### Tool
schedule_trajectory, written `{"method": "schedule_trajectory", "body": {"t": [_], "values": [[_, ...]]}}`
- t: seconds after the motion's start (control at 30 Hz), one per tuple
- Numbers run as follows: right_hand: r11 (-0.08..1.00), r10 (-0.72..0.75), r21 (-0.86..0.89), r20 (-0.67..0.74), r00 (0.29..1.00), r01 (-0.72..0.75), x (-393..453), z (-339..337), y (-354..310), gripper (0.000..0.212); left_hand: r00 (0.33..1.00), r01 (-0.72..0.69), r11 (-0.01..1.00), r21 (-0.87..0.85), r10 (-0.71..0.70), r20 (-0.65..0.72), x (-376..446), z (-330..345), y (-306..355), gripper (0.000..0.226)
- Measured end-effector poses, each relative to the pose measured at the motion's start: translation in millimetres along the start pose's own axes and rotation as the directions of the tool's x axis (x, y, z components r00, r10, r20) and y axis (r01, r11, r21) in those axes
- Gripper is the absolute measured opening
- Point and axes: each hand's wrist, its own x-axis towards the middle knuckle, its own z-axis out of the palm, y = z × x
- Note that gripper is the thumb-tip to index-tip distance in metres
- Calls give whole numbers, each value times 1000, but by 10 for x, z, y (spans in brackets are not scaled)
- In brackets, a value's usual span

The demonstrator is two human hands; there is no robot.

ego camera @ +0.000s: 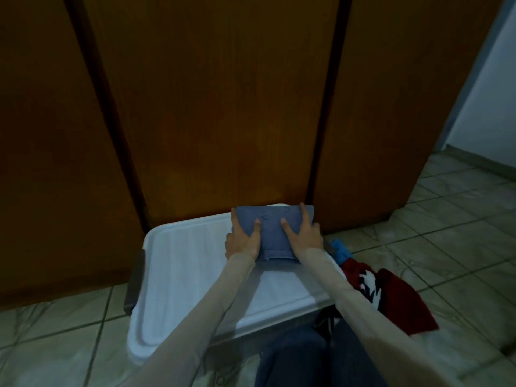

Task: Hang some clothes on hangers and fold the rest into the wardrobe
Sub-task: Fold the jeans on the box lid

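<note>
My left grip (242, 241) and right grip (303, 238) lie flat, fingers straight and spread, pressing a folded blue cloth (275, 233), soft and square. It sits on a smooth white plastic lid (192, 263) before the brown wooden wardrobe (217, 107). A red garment (396, 297) lies crumpled on glossy floor tiles (446, 241).

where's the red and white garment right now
In the head view the red and white garment lies crumpled on the tiled floor at lower right, beside the white lid and just right of the person's right forearm.
</note>
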Motion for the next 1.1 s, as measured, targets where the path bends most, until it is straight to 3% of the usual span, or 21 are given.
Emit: {"method": "schedule_trajectory", "body": {"t": [0.2, 0.4, 0.57, 0.8, 1.1], "values": [[998, -63, -1, -203, 977, 65, 16, -799, 224, 70, 977, -167, 968, -188, 188, 99, -308, 309, 615, 73], [998, -25, 36, -440, 897, 46, -78, -1947, 600, 71, 855, -382, 892, -241, 440, 274, -832, 846, 1486, 64], [999, 1, 36, -634, 773, 28, -376, -3103, 1001, 67, 726, -463, 820, -336, 569, 386, -1486, 1396, 2343, 64], [997, 14, -34, -805, 593, -70, -912, -4669, 1636, 62, 473, -545, 652, -528, 758, 448, -2594, 2184, 3442, 73], [974, 54, -27, -936, 347, -223, -1637, -6192, 2280, 63, 280, -540, 565, -623, 819, 500, -3959, 3047, 4506, 76]]}}
